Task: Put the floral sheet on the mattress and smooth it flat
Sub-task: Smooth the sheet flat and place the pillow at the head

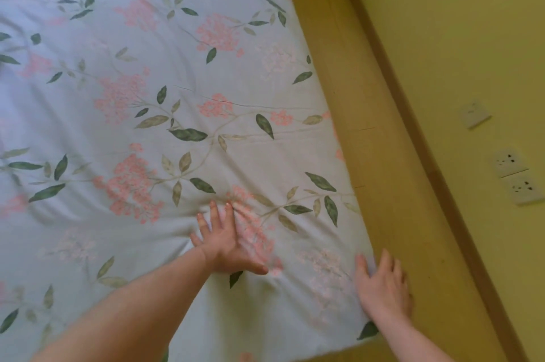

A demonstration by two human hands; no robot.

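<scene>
Head view looks down on the floral sheet (pixel 165 113), pale blue-grey with pink blossom clusters and green leaves, which lies spread over the mattress and covers it out to the near-right corner. No bare mattress surface shows.

Left hand (pixel 228 243) lies palm-down on the sheet with its fingers straight and fanned apart, thumb stuck out to the side; nothing is pinched. Soft creases radiate from under the palm, and a few thin fold lines run across the cloth farther ahead of the fingertips. Its bare forearm stretches back toward the lower left of the picture.

Right hand (pixel 383 285) rests flat at the sheet's edge, to the right of the left hand and well apart from it. Its fingers are straight and loosely spread, the thumb on the cloth and the outer fingers reaching over the mattress edge toward the frame. Whether the fingertips tuck under the edge, I cannot tell.

Just beyond the right hand's outer fingers runs a wooden bed frame (pixel 380 131), a flat ledge with a raised rim. Past that rim stands a yellow wall (pixel 460 22) bearing a switch plate (pixel 475 114) and, nearer, two sockets (pixel 517 177) stacked together.
</scene>
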